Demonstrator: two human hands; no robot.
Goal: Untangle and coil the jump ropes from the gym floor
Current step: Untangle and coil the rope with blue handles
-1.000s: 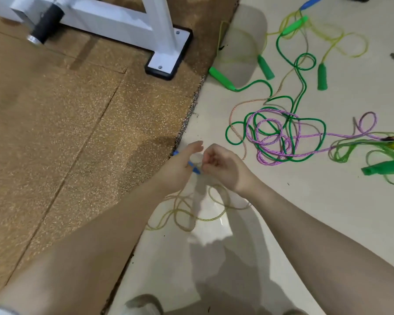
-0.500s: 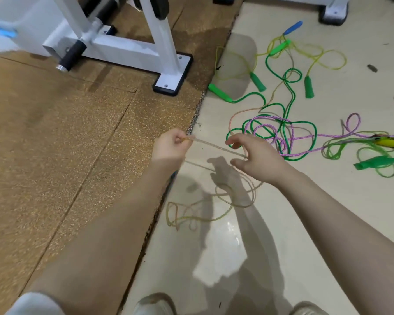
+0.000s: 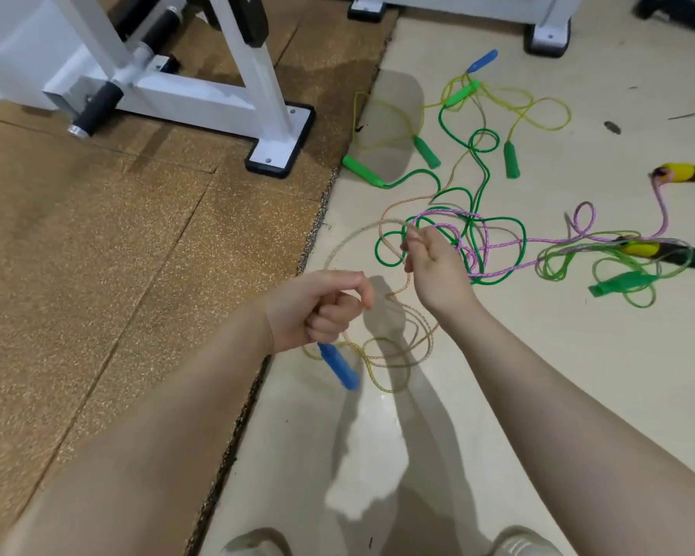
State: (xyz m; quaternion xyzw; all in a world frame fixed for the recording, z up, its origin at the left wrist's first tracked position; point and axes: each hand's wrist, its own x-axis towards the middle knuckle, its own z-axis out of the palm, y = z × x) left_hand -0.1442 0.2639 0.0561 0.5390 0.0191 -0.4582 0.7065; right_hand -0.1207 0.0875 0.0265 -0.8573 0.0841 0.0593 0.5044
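The left hand grips the pale rope above its dangling blue handle; the right hand pinches a raised loop – seemingly the same rope. Its far end runs into the tangle – pulling could tighten knots.

My left hand is curled tight around a thin orange rope, and a blue handle hangs down below it. My right hand, at about two o'clock from the left one, pinches the same rope higher up. Out past it lies a tangle of green rope and pink rope on the cream floor.
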